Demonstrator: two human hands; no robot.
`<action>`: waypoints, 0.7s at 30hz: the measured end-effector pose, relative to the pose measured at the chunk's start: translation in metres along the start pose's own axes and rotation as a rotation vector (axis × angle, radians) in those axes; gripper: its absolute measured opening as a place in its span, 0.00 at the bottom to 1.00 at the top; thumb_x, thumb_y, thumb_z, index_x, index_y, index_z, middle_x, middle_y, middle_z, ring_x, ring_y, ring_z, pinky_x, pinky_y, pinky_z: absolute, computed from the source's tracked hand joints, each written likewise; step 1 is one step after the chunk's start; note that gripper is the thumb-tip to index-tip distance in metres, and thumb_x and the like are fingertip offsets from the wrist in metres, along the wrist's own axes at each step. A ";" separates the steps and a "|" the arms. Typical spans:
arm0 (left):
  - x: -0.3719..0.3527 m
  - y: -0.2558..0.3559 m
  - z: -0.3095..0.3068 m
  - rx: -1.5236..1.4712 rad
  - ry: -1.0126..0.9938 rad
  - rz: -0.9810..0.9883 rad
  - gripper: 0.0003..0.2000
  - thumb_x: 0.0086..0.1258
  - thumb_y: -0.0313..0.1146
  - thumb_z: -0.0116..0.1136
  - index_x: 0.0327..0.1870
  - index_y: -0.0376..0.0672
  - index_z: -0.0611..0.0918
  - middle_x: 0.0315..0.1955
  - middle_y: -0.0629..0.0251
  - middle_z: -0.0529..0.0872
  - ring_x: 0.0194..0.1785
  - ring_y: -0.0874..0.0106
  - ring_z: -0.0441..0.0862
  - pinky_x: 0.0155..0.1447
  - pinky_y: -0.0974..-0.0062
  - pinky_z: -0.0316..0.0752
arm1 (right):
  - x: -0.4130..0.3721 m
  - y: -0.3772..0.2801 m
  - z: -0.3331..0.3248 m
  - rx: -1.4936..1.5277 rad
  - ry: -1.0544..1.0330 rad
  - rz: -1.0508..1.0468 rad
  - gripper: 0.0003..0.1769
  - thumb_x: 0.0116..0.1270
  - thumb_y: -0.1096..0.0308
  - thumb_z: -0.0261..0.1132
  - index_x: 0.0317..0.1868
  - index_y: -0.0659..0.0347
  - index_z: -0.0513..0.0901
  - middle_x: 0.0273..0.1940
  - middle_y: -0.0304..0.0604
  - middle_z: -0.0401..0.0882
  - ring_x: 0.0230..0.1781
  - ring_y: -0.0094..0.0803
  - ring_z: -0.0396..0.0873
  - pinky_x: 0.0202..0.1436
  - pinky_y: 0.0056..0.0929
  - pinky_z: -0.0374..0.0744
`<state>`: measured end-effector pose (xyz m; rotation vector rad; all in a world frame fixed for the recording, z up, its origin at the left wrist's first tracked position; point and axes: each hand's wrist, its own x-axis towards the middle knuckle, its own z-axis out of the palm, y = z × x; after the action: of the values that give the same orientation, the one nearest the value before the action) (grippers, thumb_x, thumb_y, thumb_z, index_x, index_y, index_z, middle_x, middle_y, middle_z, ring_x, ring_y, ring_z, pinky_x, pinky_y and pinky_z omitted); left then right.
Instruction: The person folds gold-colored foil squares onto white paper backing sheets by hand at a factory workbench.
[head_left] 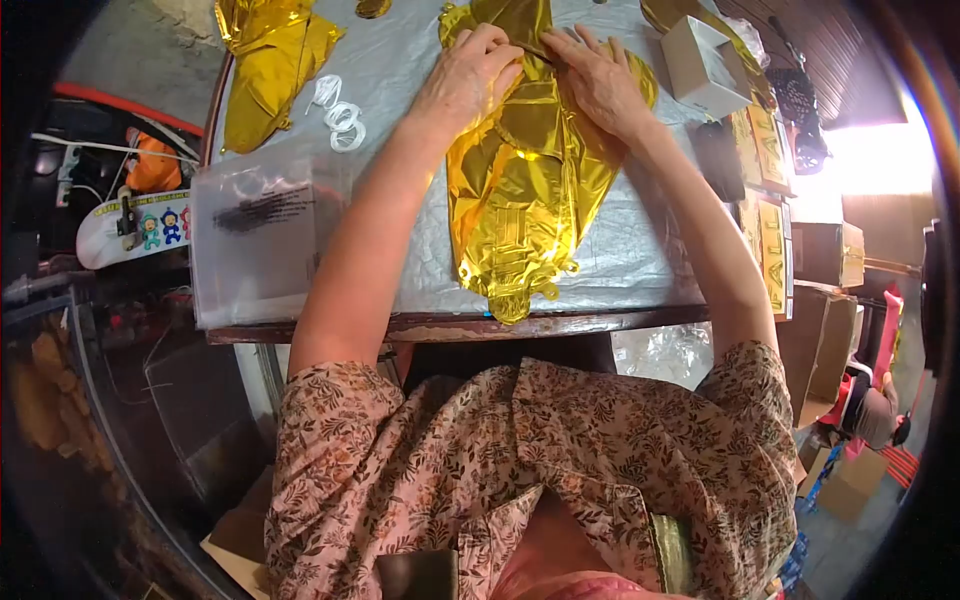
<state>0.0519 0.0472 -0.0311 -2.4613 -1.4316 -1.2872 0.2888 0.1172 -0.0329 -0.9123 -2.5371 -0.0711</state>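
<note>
A shiny gold foil balloon (530,200), uninflated and creased, lies lengthwise on the table in front of me, with a tabbed end near the front edge. My left hand (473,75) rests over its upper part, fingers curled in and closed on the foil. Opposite it, my right hand (603,85) has its index finger bent at the same fold, while its other fingers lie across the foil. The two hands almost meet at a dark crease, and the thumbs are partly hidden.
Another gold foil balloon (265,85) lies at the left, near white ribbon coils (338,112). A clear plastic bag (250,240) hangs over the table's left front edge. A white box (705,68) stands at the right, above yellow lettered boxes (765,240). A skateboard (135,228) is beyond the left side.
</note>
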 end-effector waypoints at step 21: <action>-0.002 0.002 0.007 0.218 -0.019 0.024 0.13 0.75 0.40 0.62 0.58 0.54 0.84 0.63 0.71 0.81 0.66 0.64 0.78 0.67 0.53 0.67 | 0.006 -0.001 -0.011 0.039 -0.174 0.018 0.33 0.77 0.76 0.55 0.79 0.39 0.70 0.77 0.32 0.71 0.84 0.44 0.58 0.85 0.67 0.44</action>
<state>0.0573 0.0468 -0.0360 -2.3466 -1.4549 -1.0439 0.2881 0.1179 -0.0201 -0.9637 -2.6787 0.0656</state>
